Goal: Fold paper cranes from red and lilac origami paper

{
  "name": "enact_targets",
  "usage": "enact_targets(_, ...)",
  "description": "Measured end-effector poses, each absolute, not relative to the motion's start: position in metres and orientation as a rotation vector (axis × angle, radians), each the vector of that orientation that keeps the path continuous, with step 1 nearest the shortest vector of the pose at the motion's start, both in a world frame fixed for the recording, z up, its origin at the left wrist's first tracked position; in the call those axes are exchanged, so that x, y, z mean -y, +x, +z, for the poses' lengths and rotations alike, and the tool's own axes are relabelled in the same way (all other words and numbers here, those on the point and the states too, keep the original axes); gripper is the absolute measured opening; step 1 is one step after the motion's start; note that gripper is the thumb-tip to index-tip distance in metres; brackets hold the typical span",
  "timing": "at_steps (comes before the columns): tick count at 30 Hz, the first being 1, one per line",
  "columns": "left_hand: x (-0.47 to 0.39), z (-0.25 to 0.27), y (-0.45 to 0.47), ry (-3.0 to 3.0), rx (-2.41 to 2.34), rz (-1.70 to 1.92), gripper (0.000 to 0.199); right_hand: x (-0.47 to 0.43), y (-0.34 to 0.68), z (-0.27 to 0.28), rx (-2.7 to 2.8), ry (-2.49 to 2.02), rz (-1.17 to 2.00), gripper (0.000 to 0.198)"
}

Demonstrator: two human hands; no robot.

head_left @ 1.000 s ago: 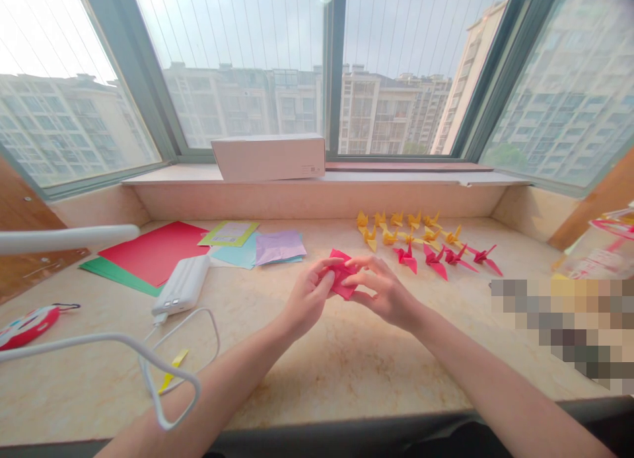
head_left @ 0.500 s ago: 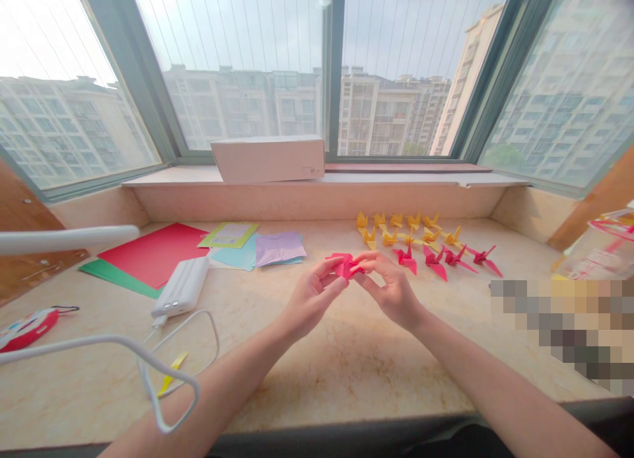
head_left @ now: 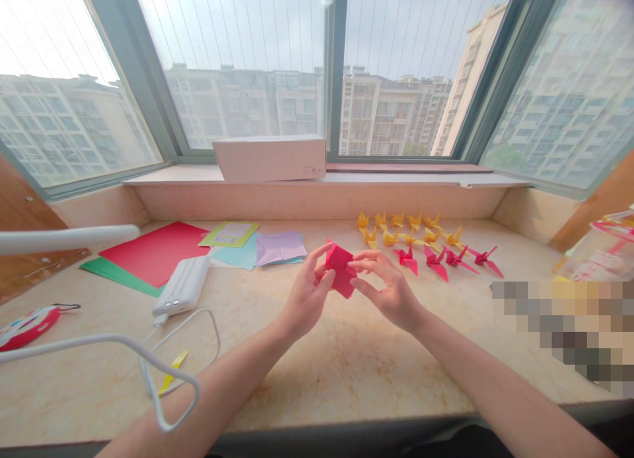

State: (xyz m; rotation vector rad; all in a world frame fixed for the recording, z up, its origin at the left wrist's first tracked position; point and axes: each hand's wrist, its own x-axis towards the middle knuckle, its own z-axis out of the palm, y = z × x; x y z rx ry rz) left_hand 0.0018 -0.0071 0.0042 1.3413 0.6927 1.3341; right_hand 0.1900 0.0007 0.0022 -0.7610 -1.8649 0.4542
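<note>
A small folded piece of red paper (head_left: 339, 260) is held up in front of me above the tabletop. My left hand (head_left: 310, 289) pinches its left side, thumb in front and fingers behind. At its right edge, my right hand (head_left: 389, 283) has its fingertips and thumb tip on the paper, with a gap between thumb and fingers. Just beyond my right hand stand several red paper cranes (head_left: 436, 263). Several yellow paper cranes (head_left: 410, 240) are set out in rows behind them.
Left lie red sheets (head_left: 158, 250), green paper (head_left: 119, 277), a lilac packet (head_left: 280, 248) and a yellow-green packet (head_left: 228, 234). A white power bank (head_left: 182, 286) trails a cable (head_left: 218, 332) near my left forearm. A white box (head_left: 272, 159) rests on the sill; a clear container (head_left: 601, 246) stands right.
The red paper has been turned so that a broader folded face shows, tilted upright. My right fingers have shifted along its right edge and spread slightly. The cranes have not moved.
</note>
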Motion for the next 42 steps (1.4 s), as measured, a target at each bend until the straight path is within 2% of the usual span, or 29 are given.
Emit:
enact_targets(4,0.009,0.005,0.002,1.323,-0.701,1.315,0.063,-0.001,0.191,0.002,1.851,-0.788,0.471,0.025)
enact_targets(9,0.012,0.008,0.003,1.331,-0.697,1.297,0.055,-0.002,0.191,0.002,1.889,-0.793,0.397,0.030)
enact_targets(14,0.013,0.007,0.003,1.406,-0.744,1.250,0.064,-0.007,0.195,-0.001,2.005,-0.754,0.359,0.037)
enact_targets(22,0.007,0.002,0.002,1.402,-0.834,1.301,0.045,-0.010,0.203,0.003,2.114,-0.799,0.424,0.022)
enact_targets(26,0.009,0.006,0.002,1.365,-0.831,1.303,0.048,-0.009,0.204,0.005,2.105,-0.798,0.436,0.011)
enact_targets(32,0.012,0.010,0.003,1.234,-0.731,1.231,0.061,-0.008,0.204,0.004,2.132,-0.771,0.272,0.004)
enact_targets(39,0.011,0.011,0.004,1.317,-0.759,1.198,0.037,-0.009,0.202,0.001,2.135,-0.748,0.142,0.005)
enact_targets(42,0.013,0.011,0.005,1.283,-0.728,1.181,0.032,-0.008,0.200,0.001,2.061,-0.794,0.161,0.005)
